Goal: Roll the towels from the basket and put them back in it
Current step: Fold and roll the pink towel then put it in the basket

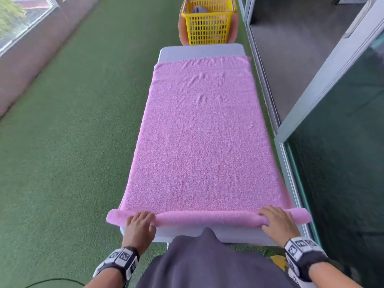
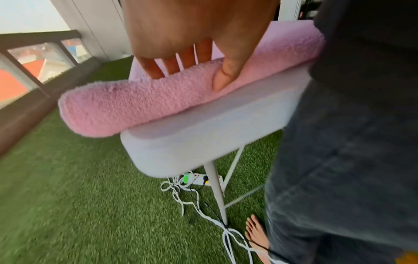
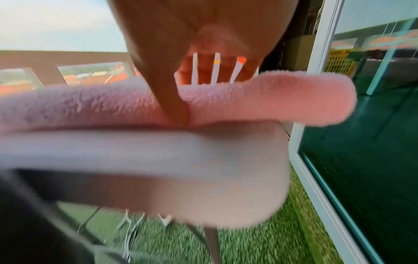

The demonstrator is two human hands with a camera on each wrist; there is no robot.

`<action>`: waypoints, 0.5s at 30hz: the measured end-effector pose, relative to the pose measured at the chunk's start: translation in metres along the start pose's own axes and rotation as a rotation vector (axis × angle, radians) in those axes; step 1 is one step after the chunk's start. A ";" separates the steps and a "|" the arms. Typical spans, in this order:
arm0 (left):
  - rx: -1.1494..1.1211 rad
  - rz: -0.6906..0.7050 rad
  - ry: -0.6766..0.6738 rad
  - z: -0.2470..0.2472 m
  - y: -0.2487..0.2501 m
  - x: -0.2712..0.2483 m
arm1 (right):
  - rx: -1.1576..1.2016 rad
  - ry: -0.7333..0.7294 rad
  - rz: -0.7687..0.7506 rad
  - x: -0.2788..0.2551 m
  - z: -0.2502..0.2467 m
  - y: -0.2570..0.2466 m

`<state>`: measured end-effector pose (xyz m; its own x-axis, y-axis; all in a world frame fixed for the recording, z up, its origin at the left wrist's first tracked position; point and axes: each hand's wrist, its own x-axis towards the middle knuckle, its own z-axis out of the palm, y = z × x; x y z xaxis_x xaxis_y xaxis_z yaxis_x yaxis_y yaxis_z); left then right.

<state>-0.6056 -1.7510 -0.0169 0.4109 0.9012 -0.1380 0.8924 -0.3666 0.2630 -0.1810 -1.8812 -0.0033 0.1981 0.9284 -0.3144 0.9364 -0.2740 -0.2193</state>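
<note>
A pink towel (image 1: 201, 129) lies flat along a narrow white table (image 1: 199, 49). Its near end is wound into a thin roll (image 1: 207, 218) across the table's front edge. My left hand (image 1: 139, 221) grips the roll (image 2: 126, 105) near its left end, fingers over the top and thumb on the near side. Near the other end, my right hand (image 1: 275, 220) grips the roll (image 3: 260, 100) the same way, thumb pressed into its front. A yellow basket (image 1: 208, 22) stands beyond the table's far end with something purple (image 1: 198, 9) inside.
Green artificial turf (image 1: 72, 142) covers the floor to the left. A glass partition with a white frame (image 1: 291, 183) runs close along the table's right side. White cables and a power strip (image 2: 196, 180) lie under the table by my bare foot (image 2: 256, 235).
</note>
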 end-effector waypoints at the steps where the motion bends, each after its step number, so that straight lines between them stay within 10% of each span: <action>1: 0.003 0.002 0.017 -0.003 -0.001 0.008 | -0.015 -0.032 -0.016 0.009 -0.008 0.001; 10: 0.071 0.014 -0.114 0.014 -0.005 0.004 | 0.147 0.012 -0.003 -0.008 0.003 0.005; 15: 0.075 0.020 0.050 -0.002 -0.001 0.013 | 0.032 -0.031 0.049 0.001 -0.011 -0.003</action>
<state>-0.6015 -1.7385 -0.0170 0.4210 0.9031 -0.0846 0.8962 -0.3997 0.1924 -0.1809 -1.8768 0.0070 0.2339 0.9057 -0.3535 0.9158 -0.3273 -0.2326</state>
